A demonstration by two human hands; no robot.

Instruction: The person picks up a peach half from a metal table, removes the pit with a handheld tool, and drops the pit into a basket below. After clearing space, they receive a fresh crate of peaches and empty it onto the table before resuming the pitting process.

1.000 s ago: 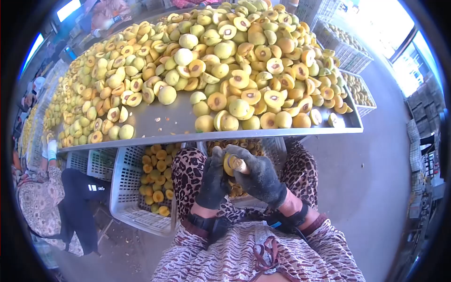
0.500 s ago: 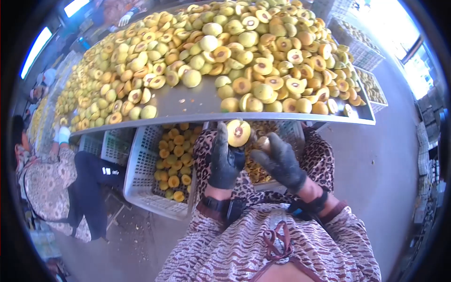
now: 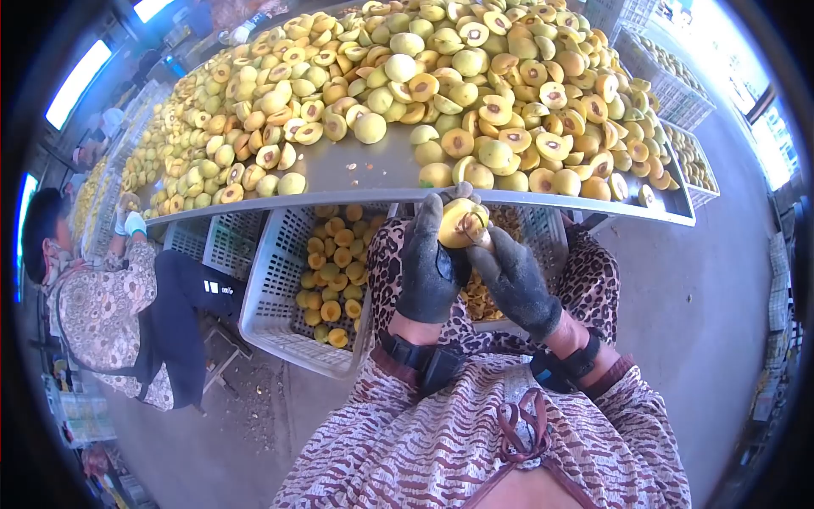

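My left hand (image 3: 431, 267), in a dark glove, is closed around a halved yellow peach (image 3: 454, 222) just below the table's front edge. The fruit's cut side is turned partly toward my right hand (image 3: 519, 288), also gloved. Those right fingers are pinched together against the cut face, around something small and tan (image 3: 479, 231) with a rounded end. Its kind is mostly hidden by the fingers and the fruit. Beneath both hands, between my knees, a crate holds brownish-yellow scraps (image 3: 482, 299).
Many peach halves (image 3: 373, 127) lie heaped on the metal table (image 3: 339, 174). Left of my knees stands a white crate (image 3: 280, 327) of hollowed halves. Further left sits a co-worker (image 3: 106, 314) with white gloves. Stacked crates (image 3: 682, 106) of fruit stand at the right.
The peach half has tilted from facing me toward my right hand. My right hand has moved in from beside it and now touches its cut face. The whole view has shifted slightly.
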